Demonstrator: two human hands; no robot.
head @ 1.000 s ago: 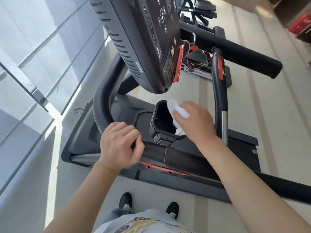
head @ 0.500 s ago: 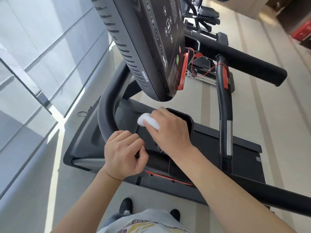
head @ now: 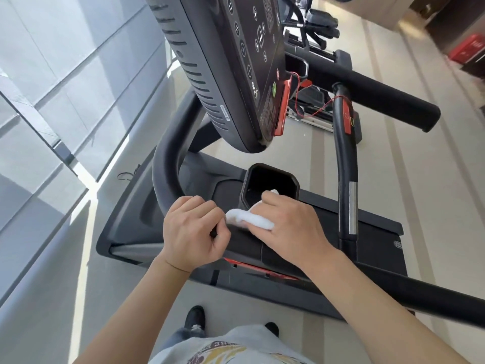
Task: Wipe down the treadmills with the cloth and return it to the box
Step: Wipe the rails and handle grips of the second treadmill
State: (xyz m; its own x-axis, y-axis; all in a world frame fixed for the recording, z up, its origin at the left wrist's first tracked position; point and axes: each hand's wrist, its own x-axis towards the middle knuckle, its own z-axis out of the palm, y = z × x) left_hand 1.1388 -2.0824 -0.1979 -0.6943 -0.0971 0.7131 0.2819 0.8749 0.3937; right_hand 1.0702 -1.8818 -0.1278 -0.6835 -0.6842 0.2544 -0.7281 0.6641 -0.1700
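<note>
Here, left hand [head: 193,233] curls round the black bar [head: 244,243] | right hand [head: 288,227] grips the white cloth [head: 252,218], pressing it on the bar just below the cup holder [head: 271,183] | console [head: 236,69] tilts above, beyond

cloth [head: 246,219] half under right hand [head: 291,229]

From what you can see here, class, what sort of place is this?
Most likely a gym: a treadmill console with buttons, its padded handrail, and more exercise machines behind.
</note>
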